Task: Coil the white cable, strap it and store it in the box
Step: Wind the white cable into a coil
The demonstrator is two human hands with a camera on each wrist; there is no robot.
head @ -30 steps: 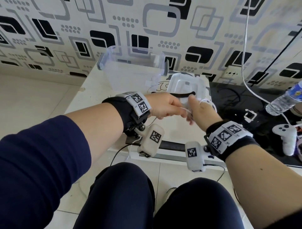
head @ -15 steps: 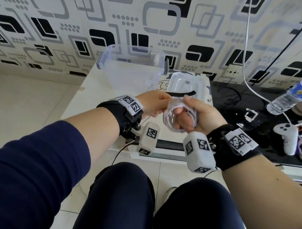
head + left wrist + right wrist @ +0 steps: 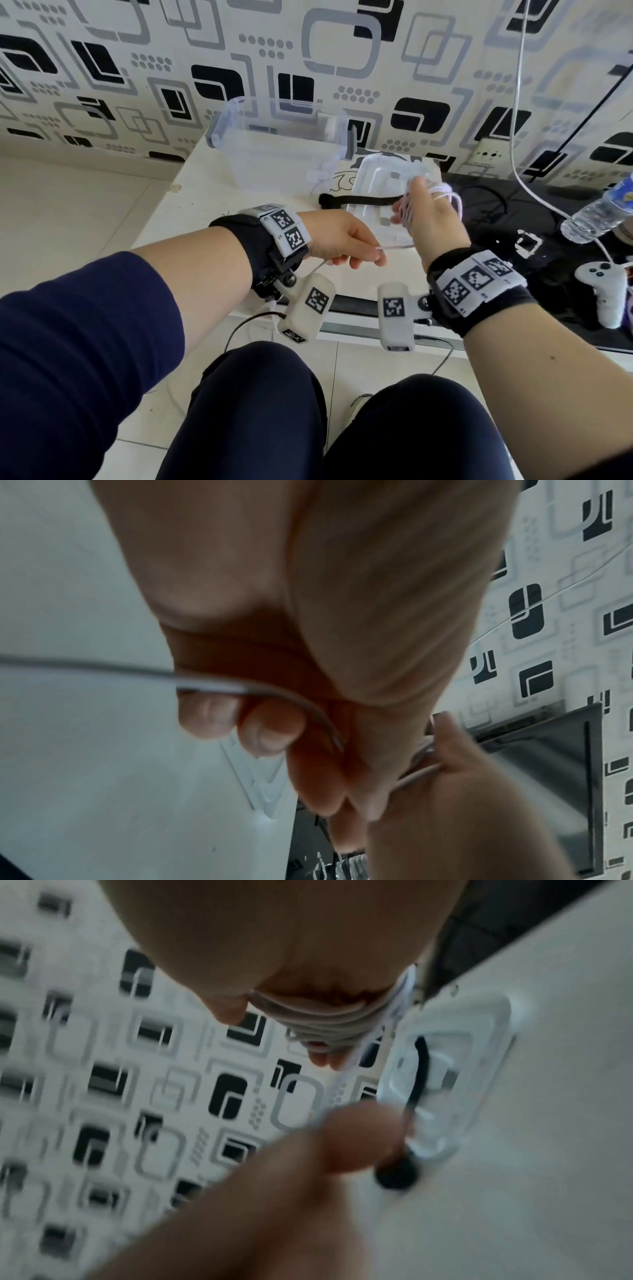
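Thin white cable (image 3: 397, 245) runs taut left-to-right from left hand (image 3: 342, 240), fingers pinched on the free length, to right hand (image 3: 428, 219), fingers wrapped in its coils, above the desk (image 3: 191, 192); black strap (image 3: 356, 200) just behind, nearer right.

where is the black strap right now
In the head view the black strap lies on the table, its right part across the clear lid, in front of the box, beyond both hands.
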